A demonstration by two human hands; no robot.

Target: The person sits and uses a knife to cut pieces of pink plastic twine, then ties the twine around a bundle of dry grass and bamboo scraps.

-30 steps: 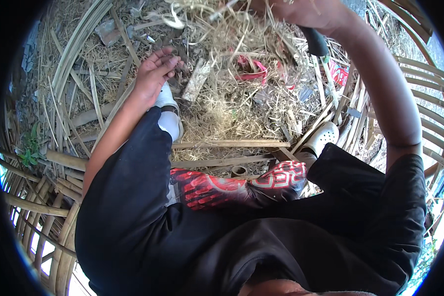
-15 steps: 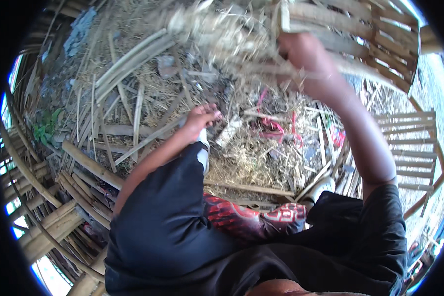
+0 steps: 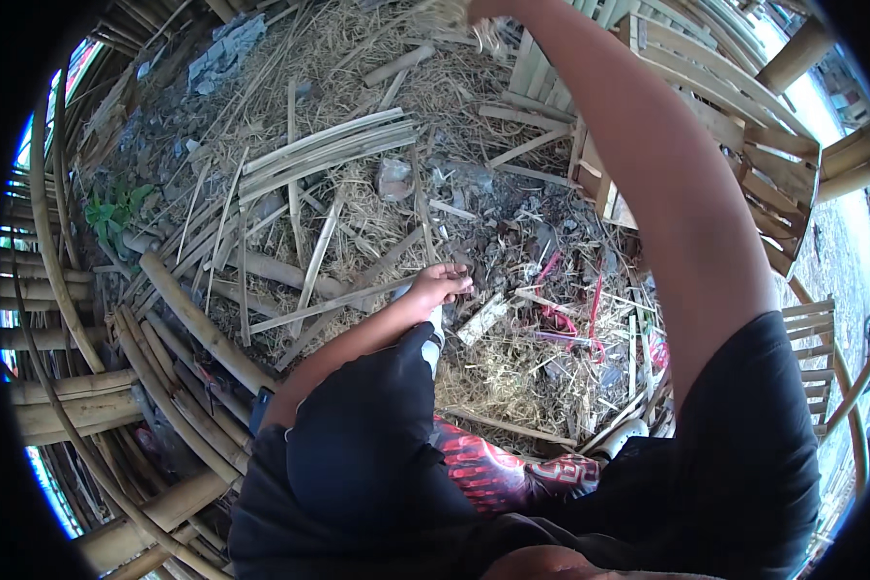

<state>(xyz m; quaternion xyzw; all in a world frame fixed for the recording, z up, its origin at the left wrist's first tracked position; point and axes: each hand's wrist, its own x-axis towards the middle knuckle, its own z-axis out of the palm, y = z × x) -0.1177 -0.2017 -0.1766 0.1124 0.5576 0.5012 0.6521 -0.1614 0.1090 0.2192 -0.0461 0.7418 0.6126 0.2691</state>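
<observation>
My right arm reaches far forward, and my right hand [image 3: 501,9] is partly cut off by the top edge of the view. A pale, blurred clump of bamboo shavings [image 3: 445,14] shows at its fingers, which seem closed on it. My left hand [image 3: 442,286] hangs beside my left knee, above the littered ground. Its fingers are loosely bent and apart, with nothing in them. Under and ahead of it lie a short flat piece of bamboo [image 3: 482,319], red strips [image 3: 558,319] and dry shavings [image 3: 493,372].
A slatted bamboo crate [image 3: 735,126] stands at the right beneath my arm. Bundled bamboo strips [image 3: 324,150] lie ahead on the left. Thick bamboo poles [image 3: 203,324] and a bamboo frame [image 3: 63,396] border the left side. Another slatted piece [image 3: 810,353] is at the right.
My right hand has swung forward to the top edge with the clump of shavings, away from beside the crate. The view has shifted; my left hand stays by the knee.
</observation>
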